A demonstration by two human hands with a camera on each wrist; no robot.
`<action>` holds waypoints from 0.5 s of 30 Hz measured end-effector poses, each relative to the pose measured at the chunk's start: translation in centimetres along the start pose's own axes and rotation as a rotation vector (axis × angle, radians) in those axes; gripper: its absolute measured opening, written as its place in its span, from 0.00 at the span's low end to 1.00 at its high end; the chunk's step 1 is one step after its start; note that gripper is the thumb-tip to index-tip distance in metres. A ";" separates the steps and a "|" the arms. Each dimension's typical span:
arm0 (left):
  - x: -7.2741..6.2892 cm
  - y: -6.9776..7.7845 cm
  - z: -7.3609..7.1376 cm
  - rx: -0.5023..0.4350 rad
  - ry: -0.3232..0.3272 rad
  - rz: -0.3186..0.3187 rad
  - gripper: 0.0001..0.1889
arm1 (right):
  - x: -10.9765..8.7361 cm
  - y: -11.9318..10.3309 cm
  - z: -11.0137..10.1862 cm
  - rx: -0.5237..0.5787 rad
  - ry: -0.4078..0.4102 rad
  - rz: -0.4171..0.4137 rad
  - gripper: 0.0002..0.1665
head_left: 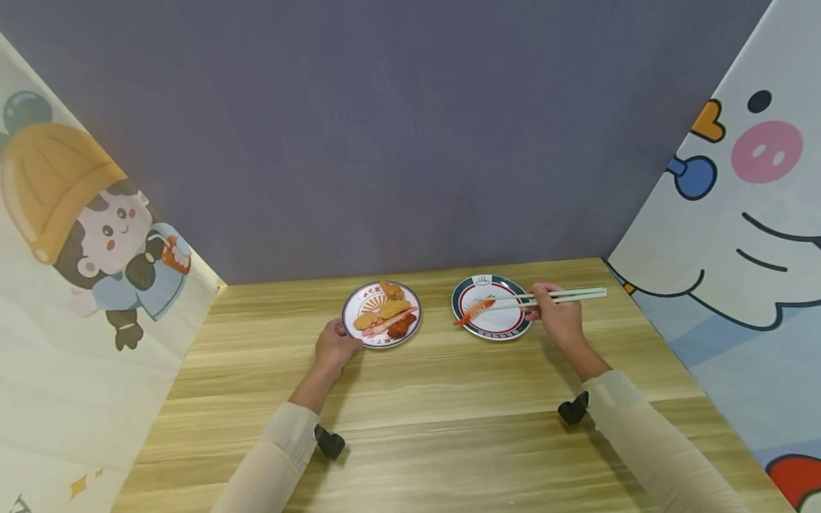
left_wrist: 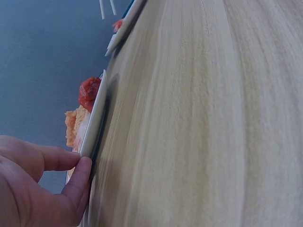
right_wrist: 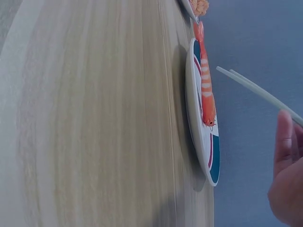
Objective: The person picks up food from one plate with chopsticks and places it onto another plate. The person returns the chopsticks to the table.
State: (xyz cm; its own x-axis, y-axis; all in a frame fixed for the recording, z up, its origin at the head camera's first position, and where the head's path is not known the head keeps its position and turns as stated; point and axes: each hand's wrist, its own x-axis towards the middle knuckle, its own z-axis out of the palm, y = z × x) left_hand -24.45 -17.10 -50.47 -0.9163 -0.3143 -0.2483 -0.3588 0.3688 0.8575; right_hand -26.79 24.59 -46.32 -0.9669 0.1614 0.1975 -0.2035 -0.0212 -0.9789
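Observation:
With thumb and fingers, my left hand (head_left: 336, 348) pinches the near-left rim of a round white plate (left_wrist: 97, 113). On this plate lie several golden fried pieces (head_left: 394, 308), a pinkish striped strip (head_left: 385, 324) and a glossy red-brown piece (head_left: 402, 327). My right hand (head_left: 556, 317) holds a pair of pale chopsticks (head_left: 584, 294), pointing left over a second plate (head_left: 503, 329) with a dark green rim. An orange-and-white shrimp (right_wrist: 206, 90) lies across that plate, its tail over the edge. In the right wrist view, the chopstick tips stand apart from the shrimp, above it.
Both plates stand near the far edge of a wood-grain table (head_left: 423, 427), with a gap between them. A grey panel (head_left: 398, 142) rises behind. Cartoon-printed walls flank the table on the left (head_left: 51, 342) and right (head_left: 725, 285).

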 end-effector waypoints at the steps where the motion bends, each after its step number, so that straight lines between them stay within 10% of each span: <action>1: 0.0 0.0 0.0 0.001 0.001 -0.003 0.45 | 0.0 0.1 0.0 0.005 0.005 0.009 0.12; 15: -0.3 0.3 0.0 0.023 0.005 -0.008 0.45 | 1.3 2.0 2.2 0.088 0.010 0.093 0.16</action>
State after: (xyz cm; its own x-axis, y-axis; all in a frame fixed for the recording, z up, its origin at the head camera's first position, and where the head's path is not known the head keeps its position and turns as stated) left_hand -24.31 -16.96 -50.15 -0.9126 -0.3218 -0.2523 -0.3698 0.3864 0.8450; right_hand -28.76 22.62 -47.93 -0.9808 0.1643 0.1051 -0.1261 -0.1229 -0.9844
